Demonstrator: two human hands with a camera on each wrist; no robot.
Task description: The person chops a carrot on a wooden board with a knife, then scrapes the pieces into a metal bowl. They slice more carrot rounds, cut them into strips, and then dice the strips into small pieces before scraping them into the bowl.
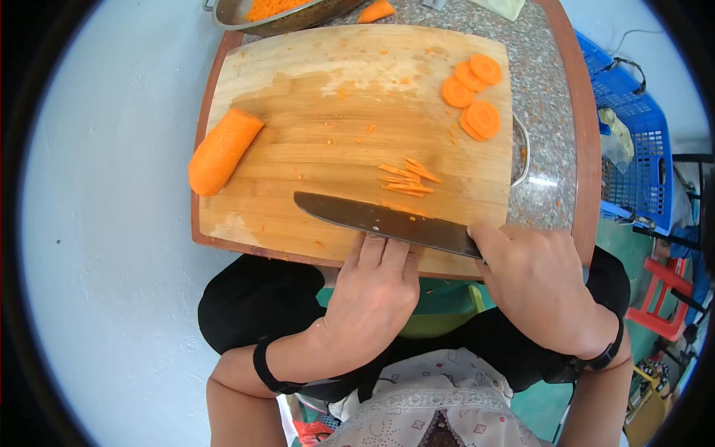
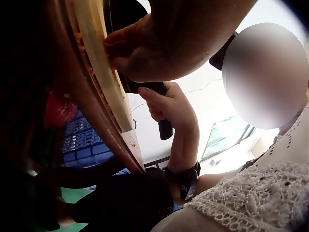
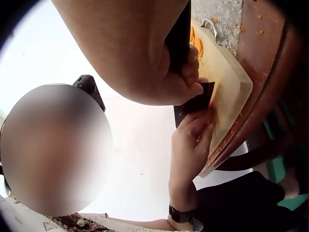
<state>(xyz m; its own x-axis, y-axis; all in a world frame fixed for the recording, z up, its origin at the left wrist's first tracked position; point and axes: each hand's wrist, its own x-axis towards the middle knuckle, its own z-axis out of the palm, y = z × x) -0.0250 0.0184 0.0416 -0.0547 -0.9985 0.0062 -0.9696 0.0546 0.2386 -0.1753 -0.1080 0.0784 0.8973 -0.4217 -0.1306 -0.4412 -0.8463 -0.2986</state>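
My right hand (image 1: 532,279) grips the black handle (image 2: 165,128) of a kitchen knife (image 1: 387,222), its dark blade lying across the lower part of the wooden cutting board (image 1: 298,149). Fingers of my left hand (image 1: 372,290) reach over the board's near edge, tips down right at the blade; whatever lies under them is hidden. Just beyond the blade is a small heap of carrot strips (image 1: 406,179). Several round carrot slices (image 1: 482,119) sit at the board's upper right. A thick piece of carrot (image 1: 223,153) rests along the left edge.
A metal pan (image 1: 298,21) with shredded carrot stands past the board's far edge, a carrot end (image 1: 377,11) beside it. The board lies on a speckled tabletop (image 1: 547,104) with a wooden rim. To the right are a blue plastic basket (image 1: 633,141) and a red stool (image 1: 663,298).
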